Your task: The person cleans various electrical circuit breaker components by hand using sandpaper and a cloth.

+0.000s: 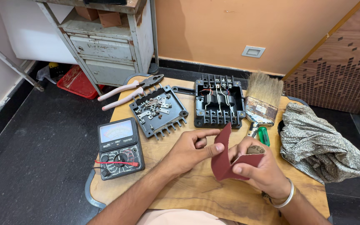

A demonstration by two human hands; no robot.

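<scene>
A folded sheet of dark red sandpaper (pixel 226 160) is held above the wooden tabletop (pixel 196 196) by both hands. The upper flap is pinched by the left hand (pixel 188 152) between thumb and forefinger, and the lower fold is grasped in the grip of the right hand (pixel 257 168), on whose wrist a metal bangle (pixel 286 199) is seen. Behind the hands an open black box with wires (pixel 218 103) is placed, and beside it a black lid filled with small metal parts (pixel 158 110). An analog meter (pixel 119 147), pliers (pixel 130 91), a worn brush (pixel 262 100), a green-handled screwdriver (pixel 263 135) and a crumpled cloth (pixel 317 141) are also laid there.
</scene>
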